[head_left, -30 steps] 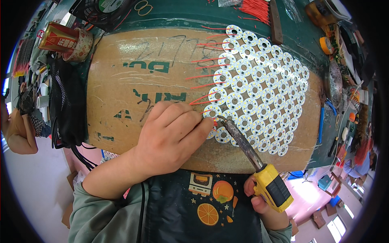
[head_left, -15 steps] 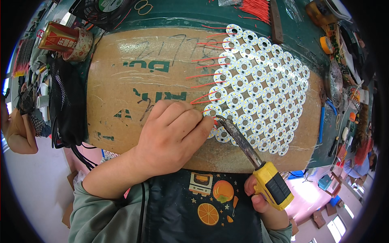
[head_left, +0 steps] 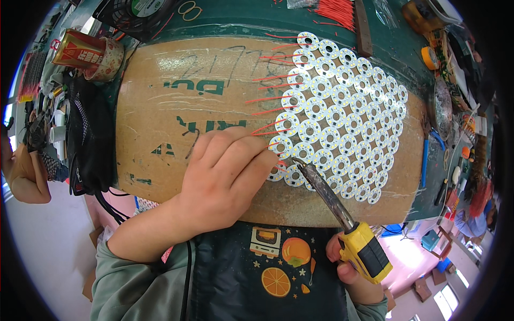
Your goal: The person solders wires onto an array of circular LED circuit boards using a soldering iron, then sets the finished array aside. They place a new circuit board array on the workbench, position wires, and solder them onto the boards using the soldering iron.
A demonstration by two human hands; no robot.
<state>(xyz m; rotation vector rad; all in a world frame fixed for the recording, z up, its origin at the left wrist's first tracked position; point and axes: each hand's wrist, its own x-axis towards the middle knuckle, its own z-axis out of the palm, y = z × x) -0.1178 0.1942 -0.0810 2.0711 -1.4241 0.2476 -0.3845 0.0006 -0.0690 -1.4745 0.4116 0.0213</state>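
A panel of several joined round white LED boards (head_left: 336, 122) lies on the right part of a brown cardboard sheet (head_left: 152, 107). Thin red wires (head_left: 269, 100) stick out leftward from the boards along its left edge. My left hand (head_left: 225, 179) is pinched at the panel's near left corner; its fingertips close on a short red wire, mostly hidden by them. In my right hand (head_left: 348, 274) is a soldering iron with a yellow and black handle (head_left: 365, 251). Its bent dark tip is over the near row of boards, just right of my left fingertips.
A bundle of red wires (head_left: 336, 13) and a flat metal bar (head_left: 363, 29) lie beyond the cardboard. At the far left stand a fan (head_left: 134, 16) and a red-gold can (head_left: 80, 48). A yellow tape roll (head_left: 430, 58) and a blue-handled tool (head_left: 425, 166) are on the right.
The soldering iron's tip has drawn back slightly to the right, away from my left fingertips. My left hand has barely shifted, and the panel has moved very slightly left.
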